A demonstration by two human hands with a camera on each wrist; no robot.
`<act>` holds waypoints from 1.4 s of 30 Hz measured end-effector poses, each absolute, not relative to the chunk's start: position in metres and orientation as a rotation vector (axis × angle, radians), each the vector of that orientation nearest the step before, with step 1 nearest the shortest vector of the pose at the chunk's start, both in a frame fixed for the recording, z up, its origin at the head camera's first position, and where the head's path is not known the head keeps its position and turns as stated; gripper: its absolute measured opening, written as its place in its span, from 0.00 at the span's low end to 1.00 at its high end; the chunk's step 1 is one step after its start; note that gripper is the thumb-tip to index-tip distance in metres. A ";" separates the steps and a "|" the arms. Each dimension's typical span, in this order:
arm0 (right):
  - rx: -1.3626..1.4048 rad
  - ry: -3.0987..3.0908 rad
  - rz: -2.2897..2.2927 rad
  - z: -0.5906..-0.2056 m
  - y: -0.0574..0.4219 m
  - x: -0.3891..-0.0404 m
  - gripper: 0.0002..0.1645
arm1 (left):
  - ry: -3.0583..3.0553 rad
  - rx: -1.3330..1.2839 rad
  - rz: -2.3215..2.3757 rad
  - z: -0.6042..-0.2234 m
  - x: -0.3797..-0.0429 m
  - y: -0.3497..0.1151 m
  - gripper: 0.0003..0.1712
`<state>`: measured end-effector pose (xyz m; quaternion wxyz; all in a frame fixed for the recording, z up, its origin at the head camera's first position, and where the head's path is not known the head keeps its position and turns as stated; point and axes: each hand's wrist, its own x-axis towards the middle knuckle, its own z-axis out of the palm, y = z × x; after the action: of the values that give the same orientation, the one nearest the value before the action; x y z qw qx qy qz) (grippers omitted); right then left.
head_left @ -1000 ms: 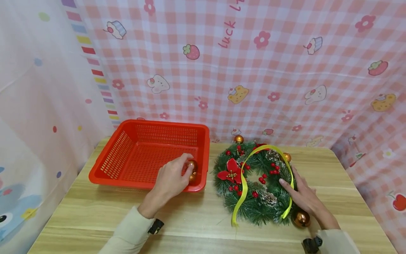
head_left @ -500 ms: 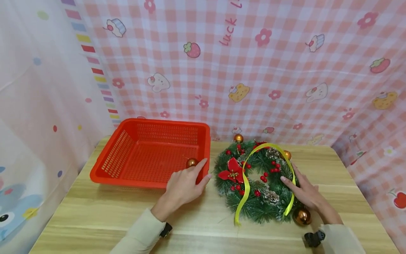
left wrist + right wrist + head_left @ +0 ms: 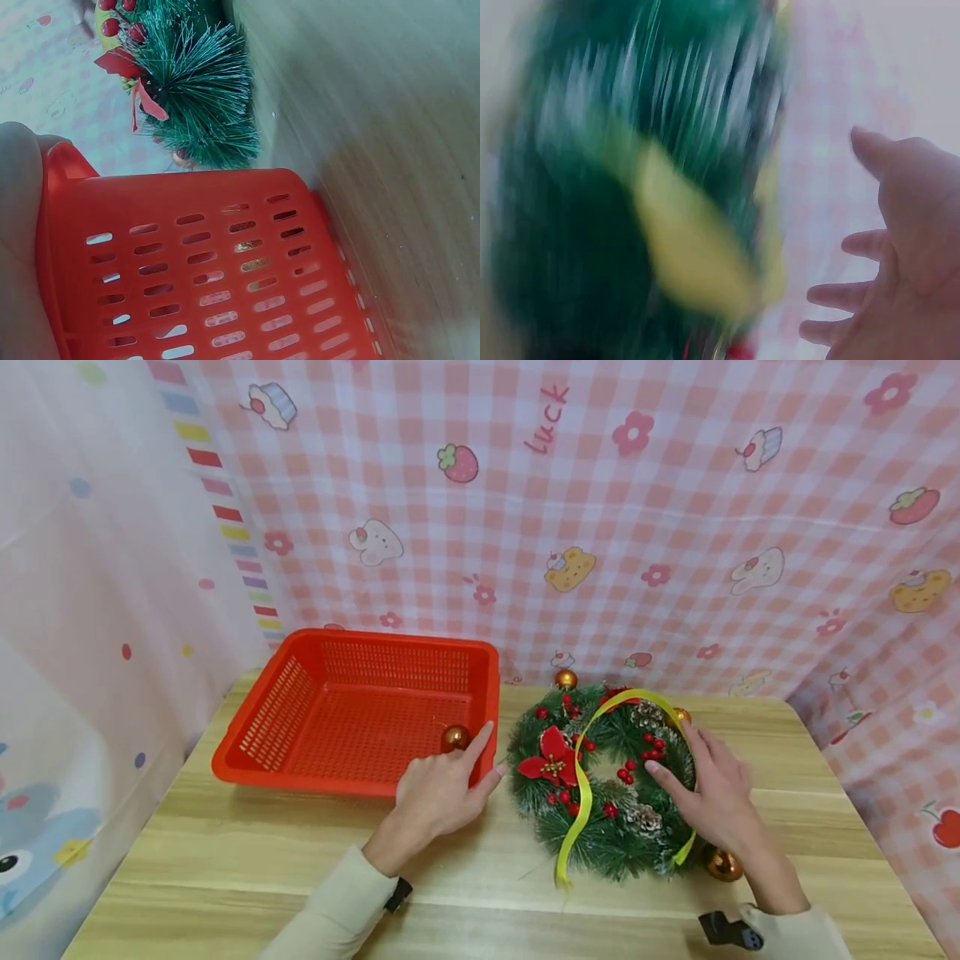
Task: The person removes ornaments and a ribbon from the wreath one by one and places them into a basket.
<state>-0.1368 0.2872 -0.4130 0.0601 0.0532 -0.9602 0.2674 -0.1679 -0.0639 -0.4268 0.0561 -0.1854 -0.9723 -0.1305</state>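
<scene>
My left hand (image 3: 438, 802) rests on the front right corner of the red plastic basket (image 3: 360, 787), its index finger and thumb extended. In the left wrist view only part of that hand (image 3: 21, 240) shows, against the rim. A shiny copper bauble (image 3: 454, 737) lies inside the basket near this corner. My right hand (image 3: 716, 789) is over the right side of a green Christmas wreath (image 3: 551, 847), fingers spread and holding nothing. The right wrist view shows the hand (image 3: 915, 240) apart from the blurred wreath. A yellow ribbon (image 3: 581, 810) loops across the wreath, which bears red berries, pinecones and a red flower (image 3: 553, 762).
Another copper bauble (image 3: 724, 864) sits at the wreath's front right, partly behind my right wrist. Golden baubles are at the wreath's back (image 3: 566, 679) and back right (image 3: 680, 717). A checked curtain (image 3: 420, 560) hangs behind the wooden table (image 3: 480, 893).
My left hand has let go of the bauble inside the basket and moved right to the corner rim. My right hand has just lifted slightly off the wreath. The view has tilted slightly.
</scene>
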 end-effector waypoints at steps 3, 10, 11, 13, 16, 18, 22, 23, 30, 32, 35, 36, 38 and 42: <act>0.260 -2.862 0.803 -0.411 0.255 -0.131 0.49 | -2.943 -0.573 -0.400 -0.425 -0.170 -0.062 0.38; 0.245 -2.957 0.743 -0.419 0.191 -0.131 0.49 | -2.968 -0.575 -0.397 -0.423 -0.173 -0.061 0.38; 0.212 -2.972 0.726 -0.420 0.184 -0.133 0.50 | -2.972 -0.573 -0.393 -0.423 -0.174 -0.061 0.38; 0.137 -2.992 0.675 -0.423 0.171 -0.137 0.50 | -2.981 -0.570 -0.383 -0.423 -0.173 -0.061 0.38; 0.007 -3.013 0.589 -0.427 0.157 -0.144 0.50 | -2.990 -0.573 -0.373 -0.423 -0.173 -0.062 0.39; -0.064 -3.021 0.527 -0.430 0.150 -0.148 0.50 | -2.990 -0.574 -0.376 -0.423 -0.172 -0.063 0.39; -0.161 -3.052 0.382 -0.441 0.143 -0.152 0.50 | -2.982 -0.577 -0.395 -0.422 -0.170 -0.063 0.39; -0.170 -3.063 0.341 -0.444 0.142 -0.152 0.50 | -2.981 -0.576 -0.400 -0.422 -0.170 -0.063 0.39; -0.091 -3.090 0.175 -0.452 0.144 -0.147 0.48 | -2.983 -0.570 -0.401 -0.423 -0.169 -0.064 0.39; -0.064 -3.093 0.160 -0.453 0.147 -0.146 0.47 | -2.976 -0.570 -0.395 -0.424 -0.168 -0.064 0.39; -0.026 -3.088 0.141 -0.455 0.151 -0.143 0.47 | -2.975 -0.570 -0.404 -0.424 -0.168 -0.064 0.38; -0.014 -3.087 0.135 -0.456 0.153 -0.142 0.47 | -2.977 -0.571 -0.411 -0.425 -0.167 -0.063 0.38; 0.018 -3.079 0.122 -0.457 0.156 -0.140 0.47 | -2.986 -0.568 -0.419 -0.425 -0.168 -0.063 0.38; 0.118 -3.043 0.093 -0.458 0.164 -0.135 0.47 | -2.992 -0.565 -0.416 -0.425 -0.168 -0.064 0.38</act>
<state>-0.1349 0.1641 -0.4577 0.0476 0.0388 -0.9976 0.0306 -0.1681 -0.0641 -0.4251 0.0344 -0.1836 -0.9730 -0.1352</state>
